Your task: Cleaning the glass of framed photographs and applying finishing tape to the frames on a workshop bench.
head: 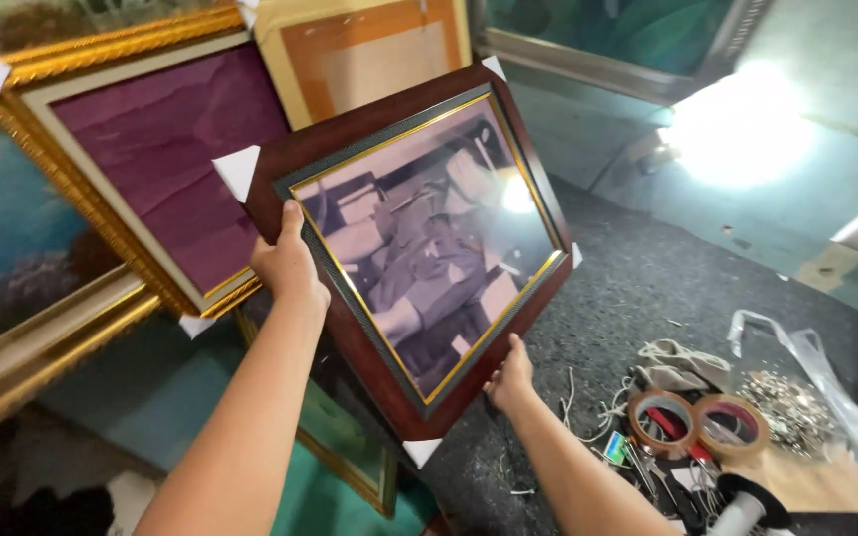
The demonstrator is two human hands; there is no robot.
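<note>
Gold shines on the biggest thing here, a wide gold frame (101, 179) with a purple middle that leans at the back on the left. Next to it stands a pale frame (364, 50) with an orange-brown middle. Under everything lies a dark, speckled table (628, 288).

Up in the air, tilted in front of the gold frame, is a dark brown picture frame (419, 248) with a thin gold line inside and a shiny glass front. White paper corners (238, 171) cover its tips. Light bounces off the glass, so I think the front can crack if it gets bumped. The wood looks stiff and won't bend. It seems fairly light, since two hands lift it without trouble, but that is only a guess. The glass is smooth and slippery, so the wooden edges are the best place to hold it.

That is where the hands are. The left hand (290, 263) is wrapped around the left edge, thumb on the front. The right hand (510, 375) grips the bottom edge, fingers tucked behind.

On the table to the right sit a clear plastic bag (816, 367) and two rolls of brown tape (697, 422), touching each other. Around them lie white string (667, 359) and small tools.
</note>
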